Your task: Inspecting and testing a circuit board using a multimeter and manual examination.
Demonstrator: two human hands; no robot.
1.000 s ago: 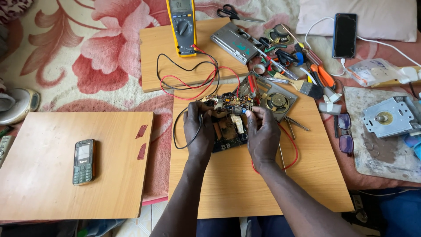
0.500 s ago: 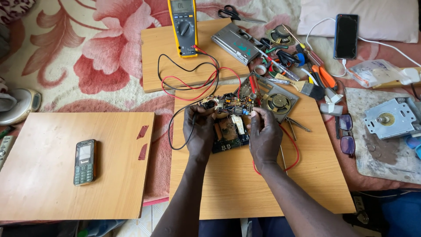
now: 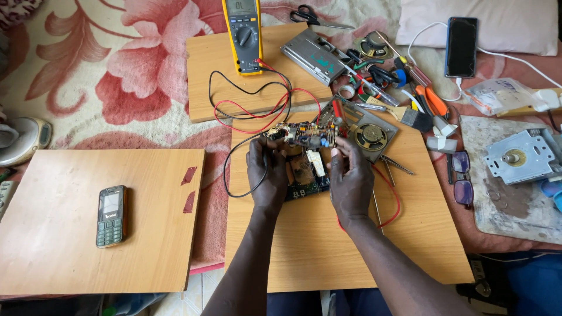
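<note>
In the head view, at the centre of the frame, the left hand (image 3: 267,174) and right hand (image 3: 350,178) each pinch an end of a small circuit board (image 3: 305,136), holding it tilted above a green board (image 3: 305,181) on the wooden bench (image 3: 328,251); a yellow multimeter (image 3: 244,35) lies at upper centre, a mobile phone (image 3: 110,215) at lower left
</note>
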